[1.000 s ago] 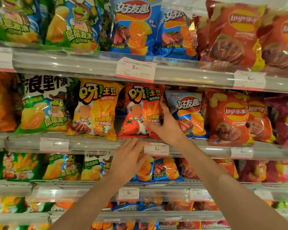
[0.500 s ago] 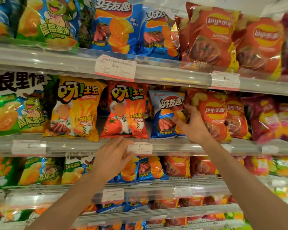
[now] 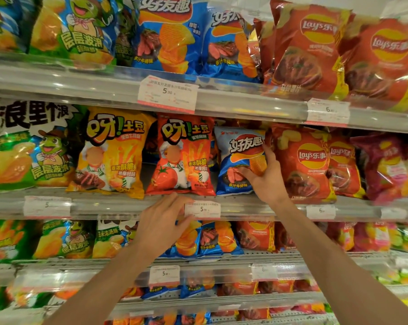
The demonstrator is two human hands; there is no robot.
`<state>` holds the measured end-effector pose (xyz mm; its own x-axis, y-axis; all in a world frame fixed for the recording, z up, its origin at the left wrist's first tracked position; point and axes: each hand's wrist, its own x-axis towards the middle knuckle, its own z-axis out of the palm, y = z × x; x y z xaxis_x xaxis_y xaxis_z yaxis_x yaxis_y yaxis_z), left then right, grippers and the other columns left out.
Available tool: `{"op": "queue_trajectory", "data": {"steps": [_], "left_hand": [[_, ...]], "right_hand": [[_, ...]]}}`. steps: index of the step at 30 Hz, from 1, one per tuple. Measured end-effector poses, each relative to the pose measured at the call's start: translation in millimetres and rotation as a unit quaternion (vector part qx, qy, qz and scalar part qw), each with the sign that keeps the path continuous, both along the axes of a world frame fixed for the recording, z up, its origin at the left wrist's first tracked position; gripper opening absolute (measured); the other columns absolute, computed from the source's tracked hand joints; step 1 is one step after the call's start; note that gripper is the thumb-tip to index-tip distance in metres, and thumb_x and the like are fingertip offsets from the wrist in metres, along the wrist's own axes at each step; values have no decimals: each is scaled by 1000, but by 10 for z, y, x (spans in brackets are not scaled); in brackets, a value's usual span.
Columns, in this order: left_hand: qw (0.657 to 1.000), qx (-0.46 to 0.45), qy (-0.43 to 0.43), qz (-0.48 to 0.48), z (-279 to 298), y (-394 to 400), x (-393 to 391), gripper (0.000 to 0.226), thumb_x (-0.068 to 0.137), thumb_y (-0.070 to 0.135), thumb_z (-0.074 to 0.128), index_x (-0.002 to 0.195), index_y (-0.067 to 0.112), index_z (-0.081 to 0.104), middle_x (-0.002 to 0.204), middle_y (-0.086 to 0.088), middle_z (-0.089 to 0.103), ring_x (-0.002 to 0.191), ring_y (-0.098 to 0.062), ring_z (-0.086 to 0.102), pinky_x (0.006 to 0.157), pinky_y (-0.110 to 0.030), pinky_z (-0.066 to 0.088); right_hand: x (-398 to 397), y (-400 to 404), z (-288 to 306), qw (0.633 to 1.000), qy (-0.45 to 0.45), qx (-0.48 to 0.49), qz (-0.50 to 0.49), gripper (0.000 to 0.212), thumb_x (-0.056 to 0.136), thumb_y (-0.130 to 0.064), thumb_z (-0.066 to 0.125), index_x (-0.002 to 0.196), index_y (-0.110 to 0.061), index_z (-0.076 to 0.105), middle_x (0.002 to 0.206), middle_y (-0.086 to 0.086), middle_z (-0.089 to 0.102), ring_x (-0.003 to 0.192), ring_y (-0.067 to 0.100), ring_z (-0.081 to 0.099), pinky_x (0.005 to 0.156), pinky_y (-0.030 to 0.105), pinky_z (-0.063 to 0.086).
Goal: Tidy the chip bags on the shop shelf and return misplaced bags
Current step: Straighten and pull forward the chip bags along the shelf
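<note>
A small blue chip bag (image 3: 238,151) stands on the middle shelf between a red tomato-flavour bag (image 3: 182,156) and a red Lay's bag (image 3: 301,160). My right hand (image 3: 265,177) grips the blue bag at its lower right side, thumb across the front, fingers behind. My left hand (image 3: 163,224) rests with relaxed fingers against the front rail of the middle shelf (image 3: 118,205), beside a price tag (image 3: 202,209). It holds nothing.
A yellow bag (image 3: 111,153) and a green frog bag (image 3: 31,148) stand further left. The top shelf (image 3: 81,83) carries green, blue and red bags. Purple bags (image 3: 390,165) sit at the right. Lower shelves hold more bags.
My right hand has moved from the red tomato bag rightwards to the blue bag and taken hold of it. The view shifted right. My left hand stayed on the shelf rail.
</note>
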<state>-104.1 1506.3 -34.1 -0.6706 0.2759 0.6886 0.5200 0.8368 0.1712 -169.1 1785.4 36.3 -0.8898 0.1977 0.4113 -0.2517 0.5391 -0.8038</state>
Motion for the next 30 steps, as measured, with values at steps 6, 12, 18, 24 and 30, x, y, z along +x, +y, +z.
{"op": "queue_trajectory", "data": {"steps": [6, 12, 18, 24, 30], "left_hand": [[1000, 2, 2, 1, 4, 8, 18, 34, 80, 38, 79, 109, 26, 66, 96, 10, 65, 80, -11, 63, 54, -23, 47], [1000, 3, -1, 3, 2, 8, 19, 35, 79, 37, 79, 109, 26, 67, 92, 11, 64, 78, -11, 63, 54, -20, 42], [1000, -3, 5, 10, 17, 13, 25, 35, 78, 38, 80, 109, 27, 67, 93, 11, 65, 78, -9, 63, 54, -16, 37], [1000, 1, -9, 4, 21, 11, 30, 35, 80, 39, 78, 111, 27, 66, 94, 11, 64, 79, -10, 63, 53, -21, 45], [1000, 10, -22, 7, 16, 14, 44, 34, 80, 38, 79, 110, 27, 66, 92, 11, 63, 78, -10, 62, 54, -20, 42]], "right_hand": [[194, -61, 72, 991, -7, 133, -18, 95, 84, -53, 73, 157, -34, 16, 158, 10, 18, 139, 34, 41, 113, 42, 36], [195, 116, 26, 967, -97, 223, 73, 108, 77, -46, 82, 157, -47, 9, 167, 3, -12, 155, 24, 6, 122, 36, 21], [85, 11, 57, 959, -123, 250, 49, 120, 69, -57, 83, 155, -49, 0, 166, 4, -19, 155, 31, 4, 123, 50, 21], [87, -42, 8, 963, -117, 240, 39, 117, 73, -54, 82, 154, -52, -2, 166, 6, -21, 154, 36, -1, 122, 54, 21], [100, -46, -2, 964, -107, 238, 40, 114, 74, -56, 80, 155, -50, -1, 166, 6, -19, 155, 34, -3, 123, 52, 21]]}}
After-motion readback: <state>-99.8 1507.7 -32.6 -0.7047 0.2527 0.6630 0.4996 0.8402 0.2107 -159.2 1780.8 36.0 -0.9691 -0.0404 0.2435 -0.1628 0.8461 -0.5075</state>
